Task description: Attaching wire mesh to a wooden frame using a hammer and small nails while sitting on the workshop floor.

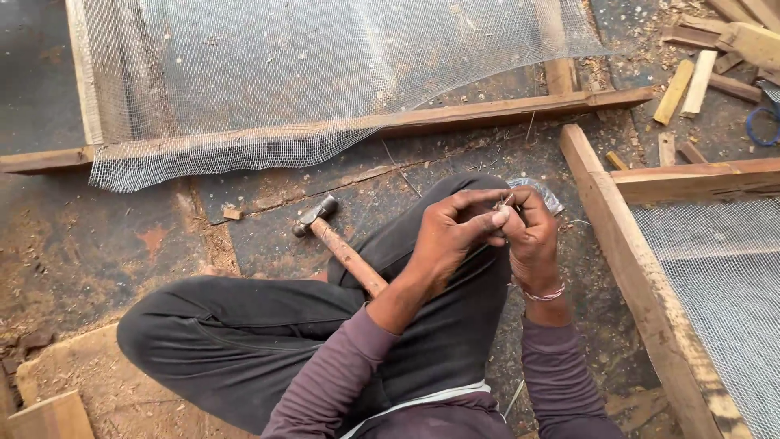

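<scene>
Nails — thin, stiff, easily dropped — sat pinched between both hands above my knee; left hand and right hand were closed on them. I'd grip mid-shank. Hammer lay beside my leg.

One small clear plastic packet, crinkled and silvery-grey, partly hidden behind right hand, just past the raised knee, near the end of a wooden frame rail at right; contents too small to tell. Held or merely resting against the fingers: cannot tell. No printing or colour panel visible on it. No labels, signs or screens anywhere else in view
</scene>
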